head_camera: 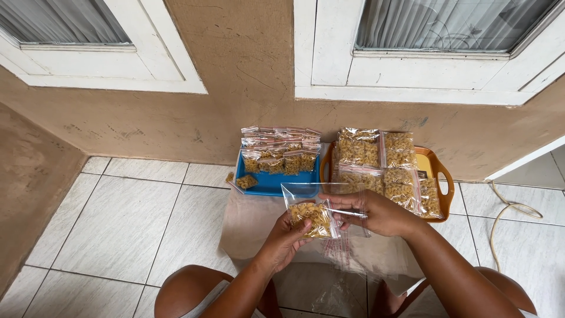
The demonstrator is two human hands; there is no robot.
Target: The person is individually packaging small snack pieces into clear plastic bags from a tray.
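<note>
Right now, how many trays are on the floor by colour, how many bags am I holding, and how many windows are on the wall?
Blue tray: 1
Orange tray: 1
Clear bag of pasta held by the left hand and the right hand: 1
White-framed windows: 2
Total: 5

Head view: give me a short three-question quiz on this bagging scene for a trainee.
1. True or false: both hands hold the small clear bag of pasta.
2. Which tray holds the bigger filled bags? A blue tray B orange tray
3. Where does the single loose bag lie?

Key
1. True: left hand from below, right hand at its right side.
2. B
3. Just off the blue tray's left edge.
</note>
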